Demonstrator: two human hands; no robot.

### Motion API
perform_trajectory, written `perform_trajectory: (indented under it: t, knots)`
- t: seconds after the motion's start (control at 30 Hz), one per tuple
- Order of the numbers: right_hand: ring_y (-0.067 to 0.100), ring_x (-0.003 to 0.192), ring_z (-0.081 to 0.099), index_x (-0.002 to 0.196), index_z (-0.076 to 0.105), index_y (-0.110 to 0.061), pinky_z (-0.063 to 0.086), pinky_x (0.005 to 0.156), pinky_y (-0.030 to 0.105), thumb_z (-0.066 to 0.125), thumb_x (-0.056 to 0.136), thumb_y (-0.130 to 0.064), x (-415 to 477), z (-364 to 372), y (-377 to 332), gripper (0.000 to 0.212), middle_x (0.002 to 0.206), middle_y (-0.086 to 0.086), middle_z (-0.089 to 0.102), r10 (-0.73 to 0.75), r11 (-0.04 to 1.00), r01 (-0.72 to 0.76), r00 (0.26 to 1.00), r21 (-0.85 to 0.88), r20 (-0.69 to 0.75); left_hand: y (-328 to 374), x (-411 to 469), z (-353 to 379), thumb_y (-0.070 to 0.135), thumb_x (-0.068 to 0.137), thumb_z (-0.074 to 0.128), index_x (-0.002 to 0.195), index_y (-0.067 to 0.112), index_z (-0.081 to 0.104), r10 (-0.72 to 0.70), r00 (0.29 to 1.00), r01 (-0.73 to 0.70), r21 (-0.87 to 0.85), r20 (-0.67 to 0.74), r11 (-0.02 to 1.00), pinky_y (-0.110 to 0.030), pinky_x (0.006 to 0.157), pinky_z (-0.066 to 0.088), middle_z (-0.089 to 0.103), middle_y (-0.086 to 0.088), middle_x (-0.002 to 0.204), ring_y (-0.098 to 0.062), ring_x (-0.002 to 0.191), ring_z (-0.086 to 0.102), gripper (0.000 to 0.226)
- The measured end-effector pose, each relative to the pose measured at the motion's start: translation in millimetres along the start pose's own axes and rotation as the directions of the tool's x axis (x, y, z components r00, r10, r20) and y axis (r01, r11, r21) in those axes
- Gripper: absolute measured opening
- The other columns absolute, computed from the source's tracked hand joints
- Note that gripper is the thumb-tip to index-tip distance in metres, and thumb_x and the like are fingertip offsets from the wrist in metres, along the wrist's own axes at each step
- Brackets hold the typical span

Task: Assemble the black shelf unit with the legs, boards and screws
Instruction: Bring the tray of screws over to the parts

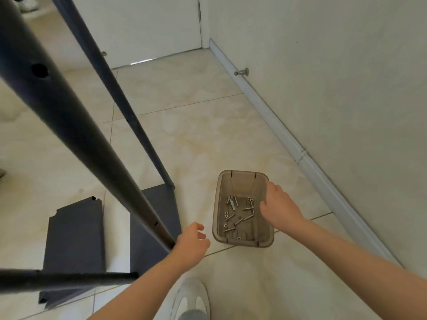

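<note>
A translucent brown plastic tray [240, 179] sits on the tiled floor with several silver screws and nuts [238, 215] in it. My right hand [278, 204] reaches over the tray's right side, fingers curled down; what it holds, if anything, is hidden. My left hand [193, 239] hovers left of the tray, fingers loosely apart and holding nothing, right beside the foot of a black leg [76, 132]. A second black leg [129, 109] rises behind it from a black board [157, 218]. Another black board [74, 236] lies flat to the left.
A white wall with a baseboard [300, 148] runs along the right; a metal door stop [241, 72] sticks out of it. A white door [147, 31] closes the far end. A black bar [69, 279] crosses low left. My white shoe [191, 301] is at the bottom.
</note>
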State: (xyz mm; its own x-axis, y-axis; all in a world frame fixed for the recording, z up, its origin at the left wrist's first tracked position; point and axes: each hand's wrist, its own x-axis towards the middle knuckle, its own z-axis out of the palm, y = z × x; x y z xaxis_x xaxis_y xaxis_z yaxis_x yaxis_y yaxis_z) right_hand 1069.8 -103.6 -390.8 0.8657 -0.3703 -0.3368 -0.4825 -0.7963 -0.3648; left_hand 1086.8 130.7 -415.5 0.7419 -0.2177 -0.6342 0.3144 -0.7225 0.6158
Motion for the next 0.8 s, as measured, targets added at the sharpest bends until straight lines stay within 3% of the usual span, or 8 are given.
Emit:
perform_trajectory:
  t: [0.07, 0.23, 0.37, 0.5, 0.57, 0.67, 0.8]
  knots:
    - [0.033, 0.122, 0.046, 0.146, 0.028, -0.009, 0.046, 0.093, 0.041, 0.042, 0.099, -0.016, -13, -10, -14, 0.050, 0.140, 0.013, 0.042, -0.050, 0.998, 0.050, 0.999, -0.046, -0.012, -3, -19, -6, 0.017, 0.099, 0.055, 0.138, 0.019, 0.044, 0.032, 0.999, -0.034, 0.049, 0.039, 0.998, -0.020, 0.074, 0.052, 0.057, 0.002, 0.125, -0.011, 0.099, 0.058, 0.040]
    - [0.030, 0.124, 0.046, 0.143, 0.037, -0.010, 0.046, 0.095, 0.040, 0.043, 0.099, -0.018, -52, -31, -46, 0.045, 0.143, 0.011, 0.043, -0.179, 0.982, 0.176, 0.983, -0.072, -0.031, -16, -71, -33, 0.018, 0.099, 0.052, 0.138, 0.018, 0.047, 0.096, 0.993, -0.105, 0.160, 0.065, 0.982, -0.022, 0.083, 0.052, 0.062, -0.003, 0.121, -0.016, 0.104, 0.060, 0.039]
    - [0.027, 0.131, 0.044, 0.146, 0.038, -0.009, 0.043, 0.104, 0.038, 0.044, 0.099, -0.020, -79, -43, -70, 0.048, 0.145, 0.008, 0.046, -0.297, 0.953, 0.295, 0.955, -0.069, -0.015, -28, -104, -61, 0.015, 0.096, 0.053, 0.129, 0.018, 0.055, 0.139, 0.990, -0.129, 0.206, -0.033, 0.970, -0.023, 0.079, 0.052, 0.061, -0.004, 0.121, -0.021, 0.103, 0.061, 0.033]
    - [0.025, 0.122, 0.051, 0.139, 0.043, -0.011, 0.042, 0.091, 0.033, 0.044, 0.099, -0.022, -102, -56, -96, 0.042, 0.137, 0.008, 0.052, -0.398, 0.913, 0.396, 0.917, -0.098, -0.003, -48, -137, -83, 0.017, 0.098, 0.055, 0.126, 0.017, 0.055, 0.132, 0.986, -0.106, 0.228, -0.104, 0.968, -0.032, 0.091, 0.054, 0.064, -0.004, 0.114, -0.020, 0.101, 0.063, 0.028]
    - [0.025, 0.123, 0.051, 0.140, 0.043, -0.013, 0.042, 0.095, 0.033, 0.044, 0.099, -0.024, -113, -64, -112, 0.042, 0.138, 0.007, 0.051, -0.450, 0.888, 0.449, 0.893, -0.098, 0.014, -59, -151, -95, 0.018, 0.098, 0.055, 0.124, 0.018, 0.056, 0.116, 0.986, -0.086, 0.229, -0.121, 0.970, -0.034, 0.092, 0.056, 0.064, -0.005, 0.113, -0.021, 0.101, 0.064, 0.026]
    - [0.021, 0.123, 0.051, 0.141, 0.042, -0.015, 0.041, 0.096, 0.028, 0.046, 0.101, -0.027, -126, -77, -135, 0.042, 0.140, 0.004, 0.052, -0.516, 0.853, 0.518, 0.855, -0.064, 0.042, -74, -168, -114, 0.019, 0.098, 0.054, 0.119, 0.020, 0.057, 0.103, 0.977, -0.058, 0.232, -0.187, 0.971, -0.030, 0.083, 0.058, 0.065, -0.004, 0.113, -0.017, 0.098, 0.064, 0.021]
    - [0.018, 0.119, 0.054, 0.140, 0.043, -0.020, 0.040, 0.091, 0.023, 0.050, 0.101, -0.030, -140, -89, -159, 0.041, 0.136, 0.001, 0.054, -0.545, 0.839, 0.544, 0.836, 0.029, 0.069, -94, -185, -135, 0.025, 0.101, 0.049, 0.106, 0.021, 0.060, 0.135, 0.916, -0.012, 0.311, -0.378, 0.950, -0.014, 0.058, 0.042, 0.065, 0.005, 0.095, -0.009, 0.079, 0.062, 0.012]
